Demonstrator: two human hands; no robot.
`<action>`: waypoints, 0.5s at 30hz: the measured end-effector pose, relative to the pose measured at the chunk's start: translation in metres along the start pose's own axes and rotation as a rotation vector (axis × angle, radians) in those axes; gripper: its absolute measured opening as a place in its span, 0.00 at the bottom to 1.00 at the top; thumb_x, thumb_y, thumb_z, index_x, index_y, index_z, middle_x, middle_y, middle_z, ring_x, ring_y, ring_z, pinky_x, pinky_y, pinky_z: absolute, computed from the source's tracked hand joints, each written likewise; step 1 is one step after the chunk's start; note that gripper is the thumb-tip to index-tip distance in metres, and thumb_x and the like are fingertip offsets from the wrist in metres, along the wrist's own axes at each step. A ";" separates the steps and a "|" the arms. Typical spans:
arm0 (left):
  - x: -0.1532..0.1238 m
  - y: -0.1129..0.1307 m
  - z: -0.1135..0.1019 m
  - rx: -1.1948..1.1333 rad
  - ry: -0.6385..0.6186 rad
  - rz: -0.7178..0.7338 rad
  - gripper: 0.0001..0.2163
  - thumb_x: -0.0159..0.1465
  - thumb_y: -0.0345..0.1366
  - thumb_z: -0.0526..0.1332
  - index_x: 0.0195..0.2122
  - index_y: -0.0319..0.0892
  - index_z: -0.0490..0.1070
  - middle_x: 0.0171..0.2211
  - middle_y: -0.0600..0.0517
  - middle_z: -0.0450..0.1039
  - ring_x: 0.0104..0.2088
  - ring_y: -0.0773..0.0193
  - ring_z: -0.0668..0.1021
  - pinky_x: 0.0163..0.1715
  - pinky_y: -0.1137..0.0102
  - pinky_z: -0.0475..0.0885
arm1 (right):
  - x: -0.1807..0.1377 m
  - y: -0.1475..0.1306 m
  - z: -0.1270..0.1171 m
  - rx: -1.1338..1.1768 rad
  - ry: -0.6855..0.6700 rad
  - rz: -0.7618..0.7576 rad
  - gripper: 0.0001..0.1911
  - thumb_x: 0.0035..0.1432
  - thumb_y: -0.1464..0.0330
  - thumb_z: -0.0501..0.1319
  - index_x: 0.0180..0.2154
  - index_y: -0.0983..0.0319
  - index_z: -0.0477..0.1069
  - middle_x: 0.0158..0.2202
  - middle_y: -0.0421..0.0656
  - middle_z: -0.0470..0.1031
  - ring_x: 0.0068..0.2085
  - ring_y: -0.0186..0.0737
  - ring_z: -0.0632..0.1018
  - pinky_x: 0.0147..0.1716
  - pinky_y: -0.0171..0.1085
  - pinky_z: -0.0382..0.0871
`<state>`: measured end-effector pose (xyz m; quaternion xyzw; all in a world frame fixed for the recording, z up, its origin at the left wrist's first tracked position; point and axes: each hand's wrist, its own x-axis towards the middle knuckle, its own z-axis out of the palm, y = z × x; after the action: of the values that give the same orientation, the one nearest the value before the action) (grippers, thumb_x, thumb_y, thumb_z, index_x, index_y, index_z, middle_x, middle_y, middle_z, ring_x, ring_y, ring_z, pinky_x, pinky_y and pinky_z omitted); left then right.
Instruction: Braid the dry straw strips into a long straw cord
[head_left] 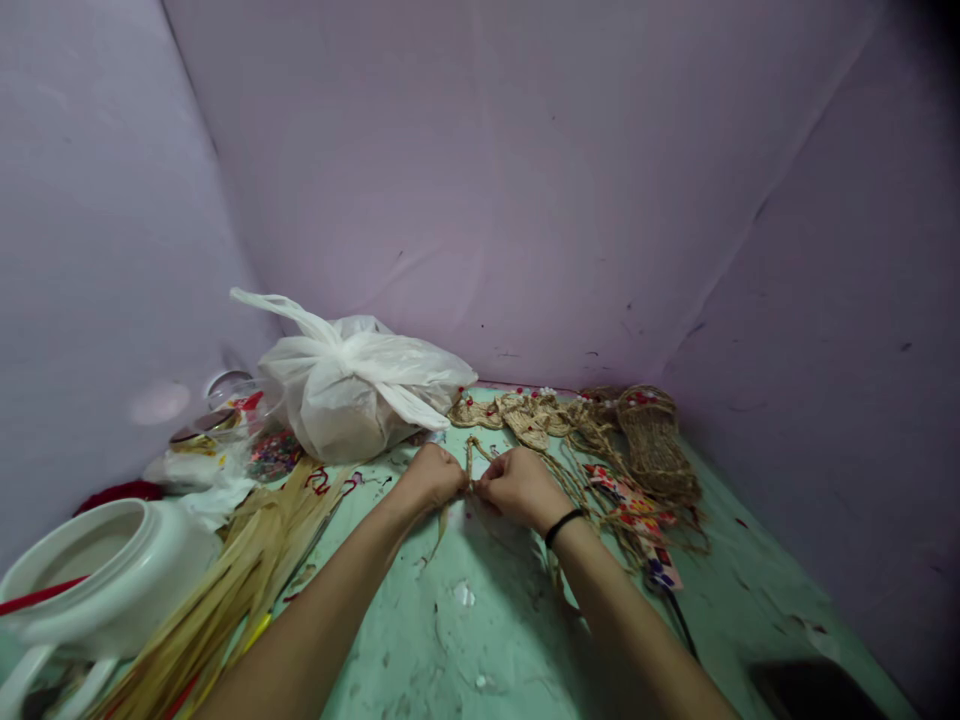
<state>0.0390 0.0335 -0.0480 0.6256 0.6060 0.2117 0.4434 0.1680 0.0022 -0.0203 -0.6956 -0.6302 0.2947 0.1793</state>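
My left hand (431,477) and my right hand (520,488) meet over the green table (480,640), both pinched shut on a thin braided straw cord (469,460). The cord rises between the fingertips and runs back toward a pile of woven straw pieces (540,418). A loose straw end hangs below my left hand. My right wrist wears a black band (562,526). A woven straw sole (656,445) lies right of my hands, with colourful patterned strips (637,520) beside it.
A knotted white plastic bag (360,385) sits behind my left hand. A bundle of flat straw strips (232,590) lies at the left, next to a white plastic jar (112,575) and a container of beads (274,452). Purple walls enclose the table corner.
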 end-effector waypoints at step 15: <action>-0.015 0.012 -0.018 -0.350 -0.140 -0.159 0.10 0.42 0.29 0.56 0.10 0.40 0.54 0.06 0.60 0.50 0.07 0.77 0.52 0.08 0.77 0.42 | -0.010 -0.008 -0.009 0.494 -0.262 0.082 0.04 0.40 0.75 0.58 0.18 0.66 0.70 0.16 0.40 0.70 0.16 0.28 0.67 0.12 0.27 0.51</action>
<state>0.0293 0.0261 -0.0248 0.5025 0.5750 0.2339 0.6018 0.1673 -0.0060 -0.0068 -0.6115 -0.5287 0.5338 0.2482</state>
